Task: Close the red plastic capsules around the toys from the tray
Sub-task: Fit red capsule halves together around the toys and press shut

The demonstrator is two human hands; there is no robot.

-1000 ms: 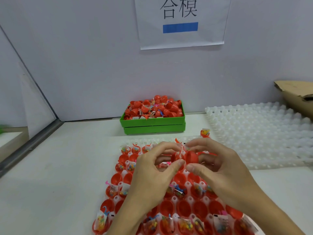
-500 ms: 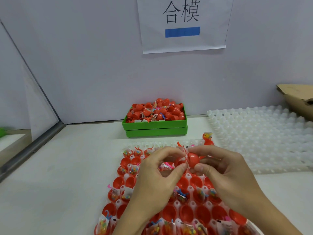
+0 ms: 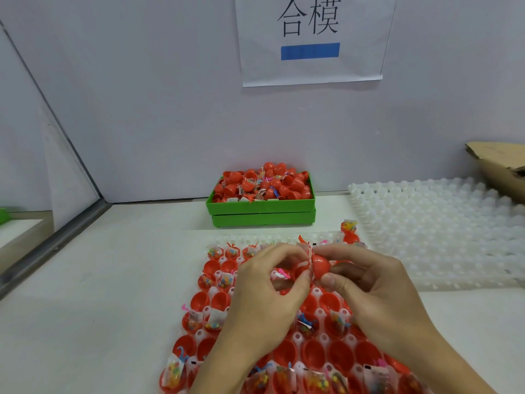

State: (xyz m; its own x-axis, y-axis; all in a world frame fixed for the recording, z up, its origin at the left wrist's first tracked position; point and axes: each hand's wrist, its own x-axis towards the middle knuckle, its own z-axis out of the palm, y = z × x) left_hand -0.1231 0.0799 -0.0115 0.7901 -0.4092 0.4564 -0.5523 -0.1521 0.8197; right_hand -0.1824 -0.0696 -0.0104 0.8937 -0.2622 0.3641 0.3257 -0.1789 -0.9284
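Here, a person's left hand [image 3: 264,297] is pinching one half of a red capsule [image 3: 314,265] and a clear toy packet [image 3: 304,253] while the right hand [image 3: 377,291] is gripping the other red half between thumb and fingertips, both held together just above the tray [image 3: 318,331] of open red halves and bagged toys. Behind, a green bin [image 3: 262,207] is holding red capsules. On the wall, a paper sign [image 3: 311,38] is reading "合模" above a blue bar.
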